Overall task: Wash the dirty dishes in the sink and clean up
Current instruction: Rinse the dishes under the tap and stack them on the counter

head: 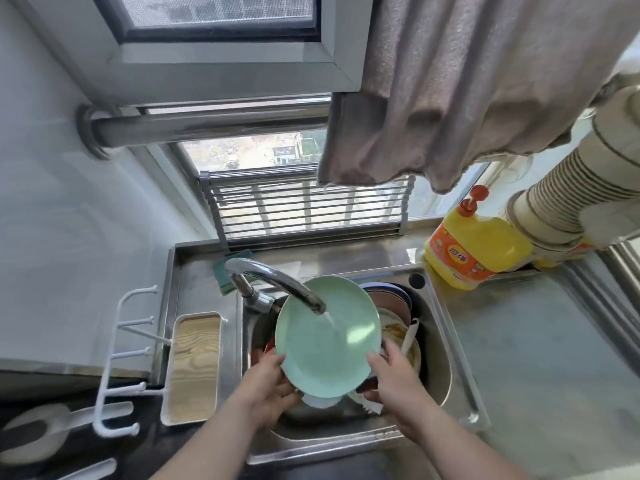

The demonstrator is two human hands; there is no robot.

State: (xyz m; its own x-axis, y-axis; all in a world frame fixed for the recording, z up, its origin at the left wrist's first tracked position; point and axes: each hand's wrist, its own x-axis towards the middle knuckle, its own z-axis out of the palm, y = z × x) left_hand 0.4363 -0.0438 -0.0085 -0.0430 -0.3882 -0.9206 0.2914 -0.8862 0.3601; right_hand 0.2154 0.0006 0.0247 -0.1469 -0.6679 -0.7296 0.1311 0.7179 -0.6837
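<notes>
A cramped steel counter (540, 344) under a high-rise window, w/ a grey cloth (450, 91) draped over the rail above and a roll-up drying rack (304, 209) propped against the glass: over the round sink (440, 372), a person tilts a mint-green plate (325, 341) under the running faucet (273, 278), water striking its face near the upper centre. The left hand (266, 382) grips the plate's lower-left rim, thumb on top; the right hand (394, 379) holds the lower-right rim, fingers curled round the edge, w/ a white dishcloth (322, 401) showing just below the plate, though which hand has it can't be told. Beneath sit more unwashed dishes, incl. a sauce-streaked plate (398, 332) w/ a white utensil (410, 336) lying across it and a dark bowl (391, 296) at the back. The risks, as judged: a wet, likely soapy rim could slip from either grip and drop onto the crockery below, chipping both; the steep tilt may sheet water off the near edge onto the person or counter; the piled stack could shift if knocked. A yellow detergent jug (474, 251) stands at the sink's right rear corner, beside a stack of paper cups (568, 199).
</notes>
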